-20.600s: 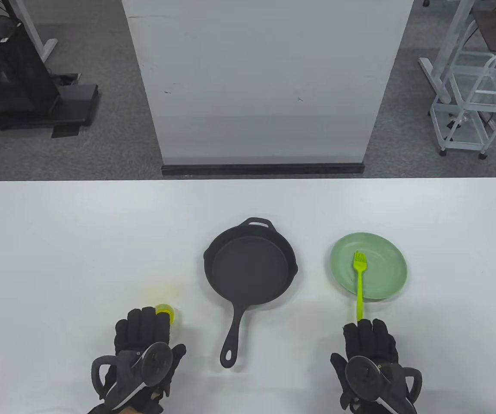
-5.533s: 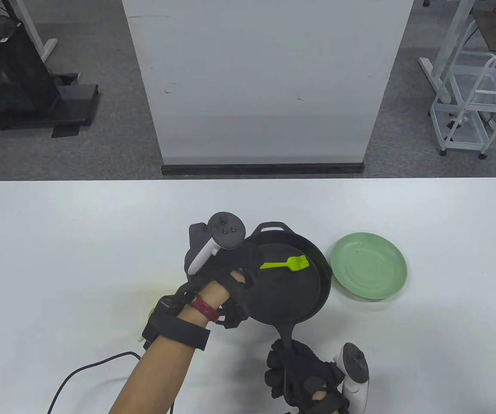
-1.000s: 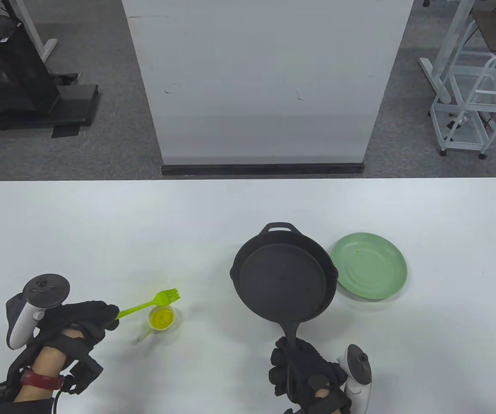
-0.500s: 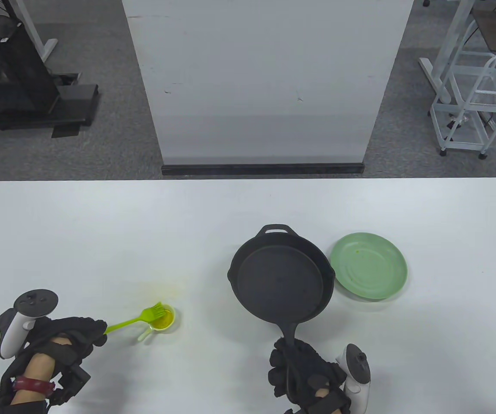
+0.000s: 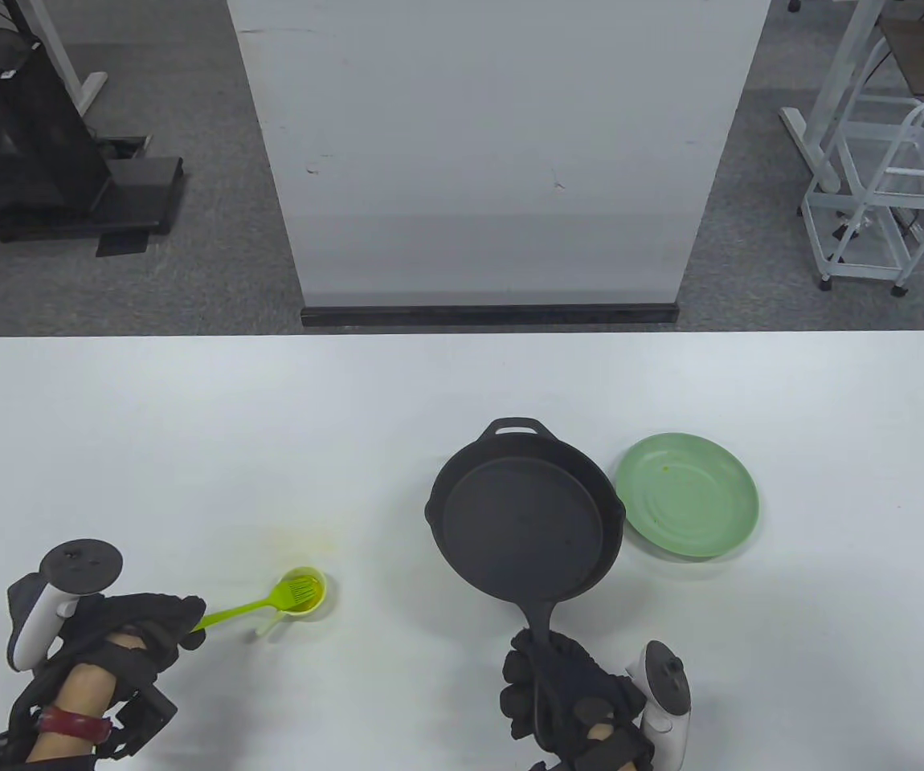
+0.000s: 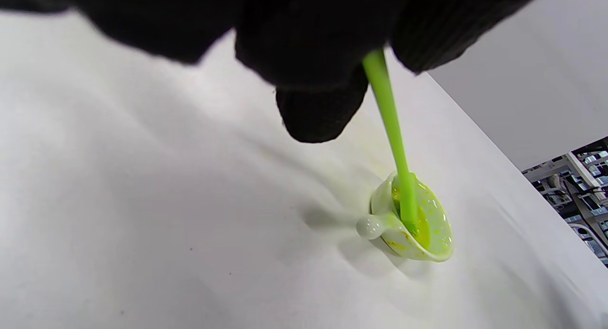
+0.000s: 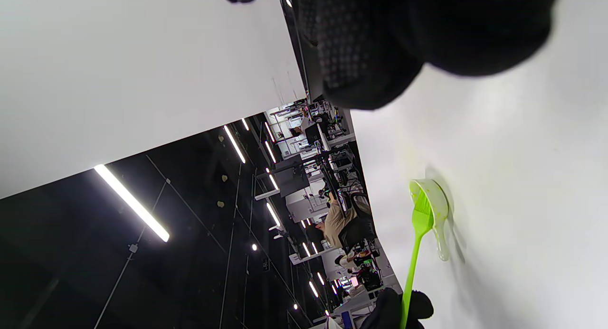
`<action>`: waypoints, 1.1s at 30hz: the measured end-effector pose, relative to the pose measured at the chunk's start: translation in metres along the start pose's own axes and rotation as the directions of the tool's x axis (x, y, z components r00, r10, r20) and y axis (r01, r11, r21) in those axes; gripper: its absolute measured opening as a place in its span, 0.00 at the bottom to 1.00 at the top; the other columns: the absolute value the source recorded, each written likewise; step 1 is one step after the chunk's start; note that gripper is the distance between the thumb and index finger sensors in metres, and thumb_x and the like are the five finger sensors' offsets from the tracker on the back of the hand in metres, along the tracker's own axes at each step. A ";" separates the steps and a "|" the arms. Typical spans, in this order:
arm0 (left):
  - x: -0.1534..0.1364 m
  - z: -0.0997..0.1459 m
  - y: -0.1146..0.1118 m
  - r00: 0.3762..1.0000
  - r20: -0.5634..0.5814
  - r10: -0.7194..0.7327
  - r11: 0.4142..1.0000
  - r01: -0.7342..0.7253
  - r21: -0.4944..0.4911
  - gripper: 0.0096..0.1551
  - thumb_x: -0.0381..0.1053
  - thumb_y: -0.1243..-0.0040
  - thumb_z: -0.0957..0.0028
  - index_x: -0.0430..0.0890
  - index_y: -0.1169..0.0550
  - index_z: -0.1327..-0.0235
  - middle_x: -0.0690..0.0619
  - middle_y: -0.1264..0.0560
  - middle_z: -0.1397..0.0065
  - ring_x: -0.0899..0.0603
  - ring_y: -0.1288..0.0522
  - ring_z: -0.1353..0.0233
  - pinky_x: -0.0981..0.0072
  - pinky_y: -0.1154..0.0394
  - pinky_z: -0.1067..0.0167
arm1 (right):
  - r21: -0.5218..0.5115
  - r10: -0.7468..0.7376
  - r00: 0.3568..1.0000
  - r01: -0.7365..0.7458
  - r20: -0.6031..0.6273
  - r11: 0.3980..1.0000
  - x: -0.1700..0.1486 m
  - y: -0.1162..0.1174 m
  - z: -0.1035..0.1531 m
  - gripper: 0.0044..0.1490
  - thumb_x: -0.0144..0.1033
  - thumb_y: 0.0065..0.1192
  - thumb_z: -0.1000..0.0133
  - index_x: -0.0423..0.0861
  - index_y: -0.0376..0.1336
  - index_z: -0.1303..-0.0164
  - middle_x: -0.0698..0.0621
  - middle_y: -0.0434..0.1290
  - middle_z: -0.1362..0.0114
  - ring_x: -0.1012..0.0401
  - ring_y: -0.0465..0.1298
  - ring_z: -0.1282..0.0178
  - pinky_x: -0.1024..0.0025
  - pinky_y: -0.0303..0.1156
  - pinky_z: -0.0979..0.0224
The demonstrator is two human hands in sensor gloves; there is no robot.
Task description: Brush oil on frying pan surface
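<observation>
A black cast-iron frying pan [image 5: 525, 520] sits right of the table's middle, handle pointing toward me. My right hand [image 5: 562, 695] grips the handle's end. My left hand [image 5: 145, 626] at the near left holds a lime-green silicone brush [image 5: 249, 607] by its handle. The brush head is dipped in a small white cup of yellow oil [image 5: 303, 594]. In the left wrist view the brush [image 6: 392, 134] runs from my fingers [image 6: 318, 101] down into the oil cup [image 6: 413, 224]. The right wrist view shows the brush [image 7: 418, 243] and the cup [image 7: 434, 210] from the side.
An empty light-green plate [image 5: 688, 495] lies just right of the pan, almost touching its rim. A faint yellow oil stain [image 5: 301, 540] marks the white table [image 5: 189, 434] beyond the cup. A white panel [image 5: 494, 152] stands beyond the far edge.
My left hand lowered the brush head from above and beyond the cup down into the oil. The pan shifted slightly left under my right hand's grip.
</observation>
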State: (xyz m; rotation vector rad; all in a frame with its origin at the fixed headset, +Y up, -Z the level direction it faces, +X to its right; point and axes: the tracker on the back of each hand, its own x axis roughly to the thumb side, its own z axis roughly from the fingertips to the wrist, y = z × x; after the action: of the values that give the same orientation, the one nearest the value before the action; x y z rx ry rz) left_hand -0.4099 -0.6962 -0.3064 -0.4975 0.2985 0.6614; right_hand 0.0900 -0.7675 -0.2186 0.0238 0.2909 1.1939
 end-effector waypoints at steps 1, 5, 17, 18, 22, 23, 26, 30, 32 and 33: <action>0.002 0.001 0.000 1.000 0.002 -0.017 1.000 0.017 0.015 0.28 0.61 0.43 0.50 0.41 0.13 0.55 0.53 0.16 0.76 0.43 0.20 0.76 0.51 0.21 0.72 | 0.000 0.000 1.000 0.000 0.001 1.000 0.000 0.000 0.000 0.36 0.41 0.53 0.46 0.29 0.53 0.39 0.36 0.69 0.46 0.55 0.81 0.63 0.69 0.81 0.65; 0.010 0.010 0.003 0.998 0.039 -0.042 0.992 0.037 0.118 0.28 0.61 0.43 0.50 0.41 0.12 0.57 0.51 0.16 0.75 0.42 0.20 0.74 0.50 0.22 0.70 | 0.002 -0.001 1.000 0.001 0.002 1.000 0.000 0.000 0.000 0.36 0.41 0.53 0.46 0.29 0.53 0.39 0.36 0.69 0.46 0.55 0.81 0.63 0.69 0.81 0.65; 0.028 0.030 -0.009 0.962 0.159 -0.223 0.946 0.175 0.273 0.26 0.55 0.39 0.51 0.44 0.19 0.45 0.49 0.22 0.54 0.39 0.23 0.57 0.46 0.26 0.53 | 0.004 -0.002 1.000 0.002 0.004 1.000 -0.001 0.000 0.000 0.36 0.41 0.53 0.46 0.29 0.53 0.39 0.36 0.69 0.46 0.55 0.81 0.63 0.69 0.81 0.65; 0.029 0.031 -0.011 0.957 0.168 -0.236 0.944 0.184 0.275 0.26 0.55 0.39 0.51 0.44 0.20 0.44 0.49 0.22 0.54 0.39 0.23 0.56 0.46 0.26 0.53 | 0.003 -0.002 1.000 0.002 0.004 1.000 -0.001 0.000 0.000 0.36 0.41 0.53 0.46 0.29 0.53 0.39 0.36 0.69 0.46 0.55 0.81 0.63 0.69 0.81 0.65; 0.031 0.035 -0.012 0.941 0.201 -0.271 0.925 0.197 0.326 0.25 0.54 0.38 0.51 0.44 0.20 0.45 0.50 0.21 0.55 0.39 0.23 0.57 0.46 0.26 0.53 | 0.005 -0.001 1.000 0.001 0.004 1.000 -0.001 -0.001 0.000 0.36 0.41 0.53 0.46 0.29 0.53 0.39 0.36 0.69 0.46 0.55 0.81 0.63 0.69 0.81 0.65; 0.031 0.035 -0.013 0.941 0.201 -0.272 0.924 0.197 0.327 0.25 0.55 0.38 0.51 0.44 0.20 0.44 0.50 0.21 0.55 0.40 0.23 0.57 0.46 0.26 0.53 | 0.005 -0.001 1.000 0.001 0.004 1.000 -0.001 -0.001 0.000 0.36 0.41 0.53 0.46 0.29 0.53 0.39 0.36 0.69 0.46 0.55 0.81 0.63 0.69 0.81 0.65; 0.030 0.035 -0.013 0.939 0.199 -0.282 0.919 0.204 0.336 0.25 0.54 0.38 0.52 0.44 0.20 0.45 0.50 0.21 0.55 0.40 0.23 0.57 0.46 0.26 0.53 | 0.006 -0.002 1.000 0.002 0.004 1.000 -0.002 -0.001 0.000 0.36 0.41 0.53 0.46 0.29 0.53 0.39 0.36 0.69 0.46 0.55 0.81 0.63 0.69 0.81 0.65; 0.029 0.034 -0.015 0.938 0.177 -0.299 0.922 0.237 0.305 0.26 0.54 0.38 0.51 0.44 0.20 0.44 0.50 0.21 0.54 0.39 0.23 0.57 0.46 0.26 0.53 | 0.006 -0.002 1.000 0.002 0.004 1.000 -0.002 -0.001 0.000 0.36 0.41 0.53 0.46 0.29 0.53 0.39 0.36 0.69 0.46 0.55 0.81 0.63 0.69 0.81 0.65; 0.030 0.035 -0.017 0.931 0.158 -0.328 0.919 0.276 0.282 0.27 0.55 0.39 0.51 0.43 0.21 0.42 0.49 0.22 0.54 0.39 0.23 0.57 0.45 0.26 0.53 | 0.006 -0.002 1.000 0.002 0.004 1.000 -0.002 -0.001 0.000 0.36 0.41 0.53 0.46 0.29 0.53 0.39 0.36 0.69 0.46 0.55 0.81 0.63 0.69 0.81 0.65; 0.030 0.035 -0.018 0.926 0.159 -0.342 0.917 0.291 0.272 0.28 0.55 0.38 0.51 0.43 0.22 0.41 0.49 0.22 0.53 0.39 0.23 0.56 0.46 0.26 0.52 | 0.006 -0.002 1.000 0.002 0.004 1.000 -0.002 -0.001 0.000 0.36 0.41 0.53 0.46 0.29 0.53 0.39 0.36 0.69 0.46 0.55 0.81 0.63 0.69 0.81 0.65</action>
State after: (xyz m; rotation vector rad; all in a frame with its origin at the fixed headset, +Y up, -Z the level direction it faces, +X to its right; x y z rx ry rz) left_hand -0.3714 -0.6749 -0.2832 -0.2300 0.0981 0.3455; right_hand 0.0901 -0.7694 -0.2185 0.0314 0.2909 1.1912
